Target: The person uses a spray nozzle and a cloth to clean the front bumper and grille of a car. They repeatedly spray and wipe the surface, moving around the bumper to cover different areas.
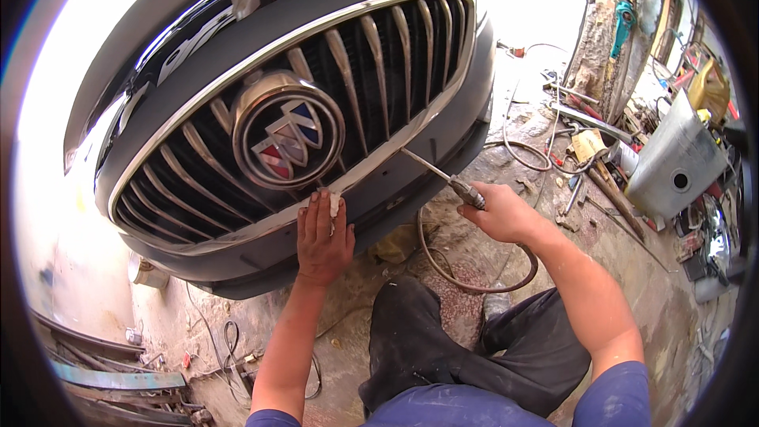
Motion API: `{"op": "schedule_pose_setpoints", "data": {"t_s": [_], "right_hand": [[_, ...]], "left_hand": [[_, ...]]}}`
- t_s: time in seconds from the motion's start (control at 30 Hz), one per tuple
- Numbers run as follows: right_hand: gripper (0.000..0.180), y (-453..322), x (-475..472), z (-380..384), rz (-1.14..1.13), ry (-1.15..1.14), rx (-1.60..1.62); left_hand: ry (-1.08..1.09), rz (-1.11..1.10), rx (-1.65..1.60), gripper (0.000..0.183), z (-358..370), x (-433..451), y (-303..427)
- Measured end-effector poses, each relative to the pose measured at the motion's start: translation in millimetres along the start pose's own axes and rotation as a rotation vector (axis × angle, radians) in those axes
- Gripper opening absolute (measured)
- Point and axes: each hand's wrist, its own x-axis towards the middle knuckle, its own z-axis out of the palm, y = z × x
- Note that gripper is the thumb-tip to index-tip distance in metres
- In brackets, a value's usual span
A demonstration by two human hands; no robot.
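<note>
A car's front bumper (439, 148) with a chrome-trimmed grille (379, 71) and a round tri-shield Buick emblem (289, 136) fills the area before me. My left hand (324, 240) presses a crumpled white cloth or paper (334, 206) against the lower chrome trim, just below the emblem. My right hand (501, 212) grips an air blow gun (466, 191) with a long thin nozzle. The nozzle's tip is at the lower trim, to the right of the emblem. A hose (468, 289) loops below my right hand; its joint with the gun is hidden.
On the right, a metal tank (676, 157) stands among scattered tools and scrap. A coiled hose (528, 157) lies on the floor beyond the bumper. Cables (231, 344) and a stack of metal strips (118, 376) lie lower left, with a bucket (146, 271) near the bumper.
</note>
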Motion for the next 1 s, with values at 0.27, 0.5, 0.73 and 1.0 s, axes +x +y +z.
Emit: {"op": "schedule_pose_setpoints", "data": {"t_s": [0.27, 0.5, 0.73, 1.0], "right_hand": [[0.035, 19.1, 7.8, -8.8, 0.079, 0.055, 0.051], [0.034, 34.6, 23.3, -21.4, 0.102, 0.17, 0.129], [0.038, 36.6, 28.1, -30.8, 0.146, 0.17, 0.124], [0.036, 53.5, 39.7, -25.0, 0.138, 0.2, 0.166]], "left_hand": [[-0.063, 0.135, -0.031, 0.056, -1.2, 57.0, 29.5], [-0.072, 0.199, -0.064, 0.055, 0.3, 106.9, 49.9], [-0.141, 0.321, -0.121, 0.059, 13.9, 153.0, 55.6], [-0.149, 0.401, -0.085, 0.057, 36.2, 195.3, 72.7]]}}
